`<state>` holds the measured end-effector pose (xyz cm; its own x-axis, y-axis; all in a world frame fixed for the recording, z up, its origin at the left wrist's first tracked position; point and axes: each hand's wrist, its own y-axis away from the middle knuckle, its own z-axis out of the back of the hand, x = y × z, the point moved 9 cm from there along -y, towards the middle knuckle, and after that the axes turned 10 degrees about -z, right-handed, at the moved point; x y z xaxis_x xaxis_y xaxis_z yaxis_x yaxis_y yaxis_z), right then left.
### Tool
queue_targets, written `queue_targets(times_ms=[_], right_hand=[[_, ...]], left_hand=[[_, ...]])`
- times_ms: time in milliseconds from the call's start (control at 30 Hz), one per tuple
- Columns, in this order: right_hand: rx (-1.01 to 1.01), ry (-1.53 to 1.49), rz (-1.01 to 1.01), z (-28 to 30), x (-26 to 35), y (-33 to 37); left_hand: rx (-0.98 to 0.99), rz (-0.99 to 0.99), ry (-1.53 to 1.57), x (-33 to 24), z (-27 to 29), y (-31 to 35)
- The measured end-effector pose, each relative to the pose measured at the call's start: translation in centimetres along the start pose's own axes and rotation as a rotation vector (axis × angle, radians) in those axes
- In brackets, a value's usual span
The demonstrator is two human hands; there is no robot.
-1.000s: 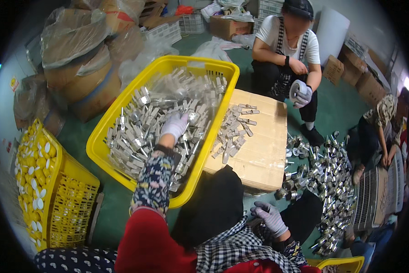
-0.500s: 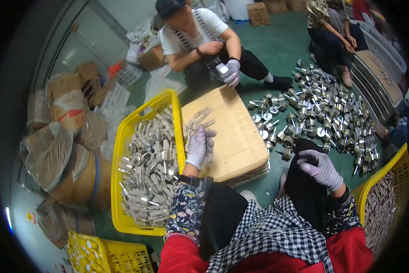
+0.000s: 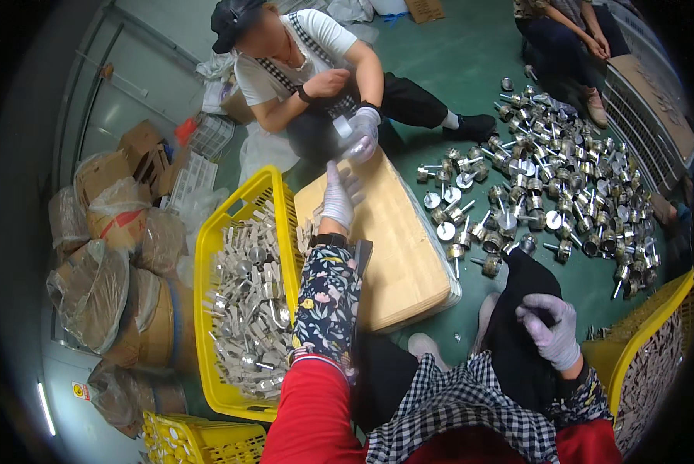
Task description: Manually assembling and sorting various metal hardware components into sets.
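Observation:
My left hand (image 3: 339, 199), in a pale glove, reaches over the far left part of a cardboard stack (image 3: 393, 263). Its fingers are spread and nothing shows in them. Just beyond it, a co-worker's gloved hand (image 3: 364, 133) has a small white object (image 3: 342, 127) at its fingers. Beside my left forearm stands a yellow crate (image 3: 208, 332), filled with beige-grey flat pieces and shiny metal parts (image 3: 246, 309). A few beige pieces (image 3: 307, 230) lie on the cardboard's left edge, partly hidden by my hand. My right hand (image 3: 556, 332), also gloved, hovers over my knee, fingers loosely curled and apart, holding nothing visible.
Metal cup-shaped parts with stems (image 3: 532, 182) lie heaped on the green floor. Another yellow crate (image 3: 633, 348) of brownish pieces stands right; one with yellow-and-white items (image 3: 208, 441) is lower left. Wrapped cartons (image 3: 100, 286) line the left. The co-worker (image 3: 316, 62) sits opposite.
My left hand has moved away from the beige pieces, farther out toward the co-worker's gloved hand, its fingers spreading. My right hand has dropped lower over my knee. The view has shifted.

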<state>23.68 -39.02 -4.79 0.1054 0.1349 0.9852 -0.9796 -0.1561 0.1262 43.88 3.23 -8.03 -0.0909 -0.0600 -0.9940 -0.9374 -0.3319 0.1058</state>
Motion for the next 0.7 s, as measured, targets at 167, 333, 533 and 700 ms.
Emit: queue_targets(times_ms=[167,333,533,700], right_hand=[[-0.064,-0.016,0.027,0.8,-0.6,-0.2],[-0.119,-0.064,0.05,1.3,-0.7,-0.8],[-0.125,-0.048,0.049,1.9,-0.8,-0.7],[-0.133,-0.13,0.0,2.3,-1.3,-0.2]], left_hand=[[0.078,0.086,0.038,0.8,-0.9,-2.9],[0.045,0.148,0.089,0.9,-1.0,-4.4],[0.065,0.156,0.06,0.2,-2.7,-4.6],[0.189,0.058,-0.025,0.0,-2.8,-5.6]])
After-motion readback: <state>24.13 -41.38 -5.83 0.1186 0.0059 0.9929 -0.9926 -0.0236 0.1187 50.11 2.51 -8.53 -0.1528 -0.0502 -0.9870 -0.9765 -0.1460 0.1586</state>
